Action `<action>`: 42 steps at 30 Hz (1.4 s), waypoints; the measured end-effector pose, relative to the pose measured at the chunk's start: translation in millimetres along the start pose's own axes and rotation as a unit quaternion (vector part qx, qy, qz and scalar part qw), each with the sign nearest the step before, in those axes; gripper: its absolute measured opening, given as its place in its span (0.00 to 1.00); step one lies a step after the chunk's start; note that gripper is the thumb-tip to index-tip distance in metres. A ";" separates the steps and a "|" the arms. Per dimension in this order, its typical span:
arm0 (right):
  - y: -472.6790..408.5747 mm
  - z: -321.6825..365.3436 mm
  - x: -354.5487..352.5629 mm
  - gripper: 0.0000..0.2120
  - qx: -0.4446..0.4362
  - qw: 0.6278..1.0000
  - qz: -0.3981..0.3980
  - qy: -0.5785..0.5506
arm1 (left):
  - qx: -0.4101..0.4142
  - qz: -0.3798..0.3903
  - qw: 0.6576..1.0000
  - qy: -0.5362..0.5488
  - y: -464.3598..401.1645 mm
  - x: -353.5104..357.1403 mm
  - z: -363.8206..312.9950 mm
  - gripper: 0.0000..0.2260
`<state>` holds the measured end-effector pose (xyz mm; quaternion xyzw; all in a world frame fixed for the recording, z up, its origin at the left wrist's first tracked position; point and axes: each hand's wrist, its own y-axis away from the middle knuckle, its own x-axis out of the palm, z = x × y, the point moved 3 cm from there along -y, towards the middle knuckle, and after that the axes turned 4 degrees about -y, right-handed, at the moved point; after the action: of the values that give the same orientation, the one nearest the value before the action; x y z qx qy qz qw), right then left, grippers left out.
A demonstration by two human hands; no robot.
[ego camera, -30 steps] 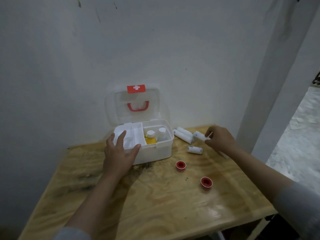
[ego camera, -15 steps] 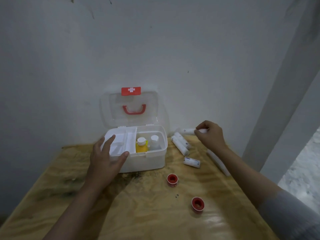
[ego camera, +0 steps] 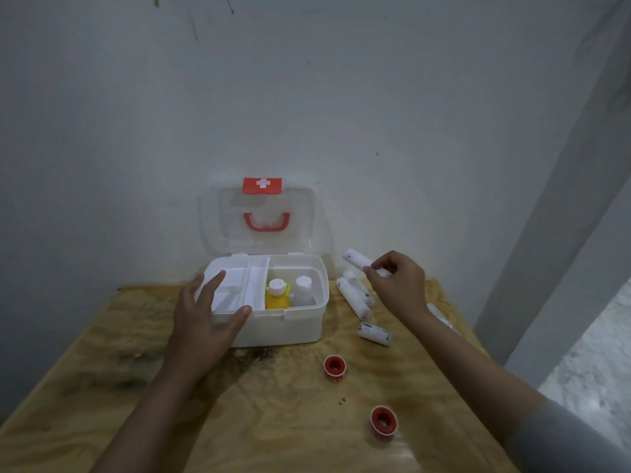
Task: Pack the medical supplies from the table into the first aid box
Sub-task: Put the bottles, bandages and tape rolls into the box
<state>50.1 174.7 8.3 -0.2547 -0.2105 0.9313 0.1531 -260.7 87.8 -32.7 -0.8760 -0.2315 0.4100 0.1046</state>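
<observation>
Since half a second ago the right hand (ego camera: 397, 285) has carried its white bandage roll (ego camera: 360, 262) up and leftward, closer to the first aid box (ego camera: 273, 327); the roll now hangs in the air just right of the box's back right corner, tilted, with its free end pointing up toward the box's lid (ego camera: 264, 220). The fingers are closed around the roll's lower end. The left hand (ego camera: 205, 322) remains at the box's front left corner, fingers spread wide, thumb lying along the front rim and fingertips reaching over the white tray (ego camera: 232, 288) that fills the box's left part; it grips nothing.

The box stands open against the wall, its clear lid upright with a red handle and a red latch bearing a white cross. In the box's right compartment stand a yellow bottle (ego camera: 277, 297) with a white cap and, just right of it, a clear bottle (ego camera: 303, 291) with a white cap.

On the wooden table (ego camera: 239, 421), just right of the box, lie two long bandage rolls (ego camera: 355, 298) side by side, partly under the raised hand. A shorter roll (ego camera: 374, 333) lies a little nearer the viewer, right of the box's front corner. Another pale wrapped item shows beyond the right forearm, mostly hidden. In front of the box and to its right sits a red tape spool (ego camera: 335, 367); a second red spool (ego camera: 383, 420) lies farther from the box, toward the viewer.
</observation>
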 end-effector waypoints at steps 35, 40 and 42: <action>26.0 133.3 74.4 0.11 -0.084 0.973 0.198 0.087 | 0.042 0.044 0.998 -0.006 -1.8 -3.6 5.1 0.35; 9.4 67.2 29.1 0.07 0.008 0.995 0.081 0.061 | 0.029 0.046 0.998 -0.016 -1.6 -4.3 3.8 0.35; 6.1 38.0 21.1 0.06 0.030 0.993 0.075 0.085 | 0.017 0.032 0.999 -0.012 -1.2 -5.1 1.3 0.36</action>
<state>11.1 165.8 26.5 -0.3433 -0.1493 0.9210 0.1075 -264.9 86.3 -29.7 -0.8763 -0.1977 0.4270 0.1034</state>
